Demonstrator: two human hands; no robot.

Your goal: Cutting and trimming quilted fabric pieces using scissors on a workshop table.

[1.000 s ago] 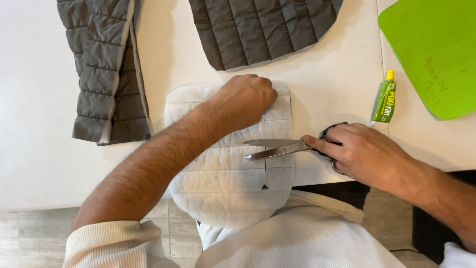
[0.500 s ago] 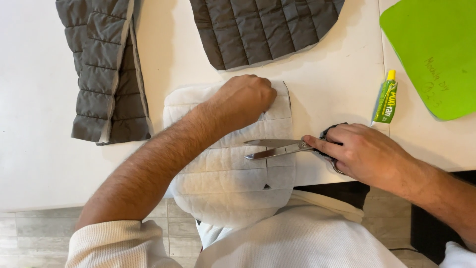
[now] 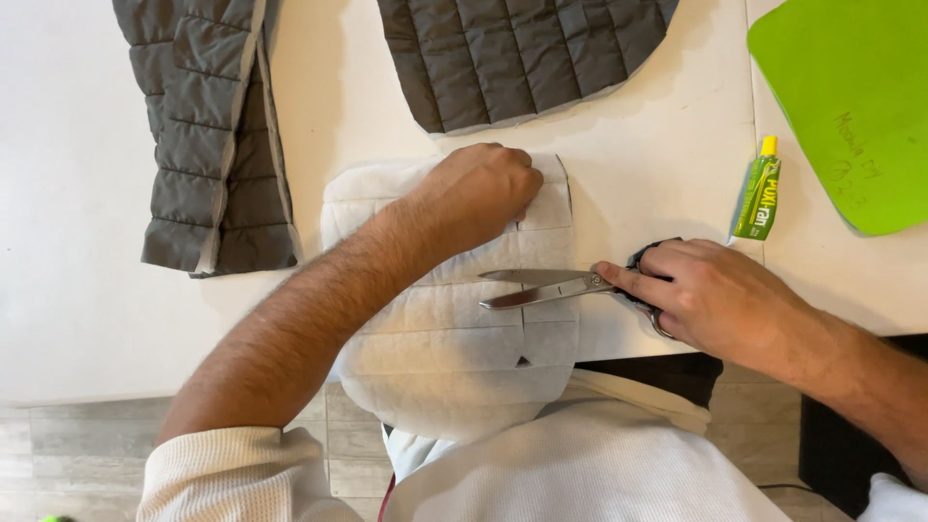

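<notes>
— What lies on the white bench [image 3: 77, 290]?

— A white quilted panel [image 3: 445, 338] sits at its near edge, overhanging it. Beyond the panel lies a grey quilted piece [image 3: 522, 58]; to the panel's left, a folded grey quilted piece [image 3: 208, 135].

— And to its right?

— A small green glue tube [image 3: 757, 198], then a bright green sheet [image 3: 851, 106].

A white quilted piece [image 3: 454, 329], stitched in horizontal bands with short vertical seams, is shown on a white table [image 3: 58, 242], and silver blades with dark handles are seen on the scissors [image 3: 551, 288]. Two dark grey quilted panels, a long one [image 3: 208, 135] edged in paler grey and a rounded one [image 3: 522, 58], are marked by a grid of rectangular stitching. A bright green sheet [image 3: 851, 97] is seen beside a green tube [image 3: 757, 193] with a yellow cap, and cream ribbed sleeves [image 3: 232, 478] are worn.
</notes>
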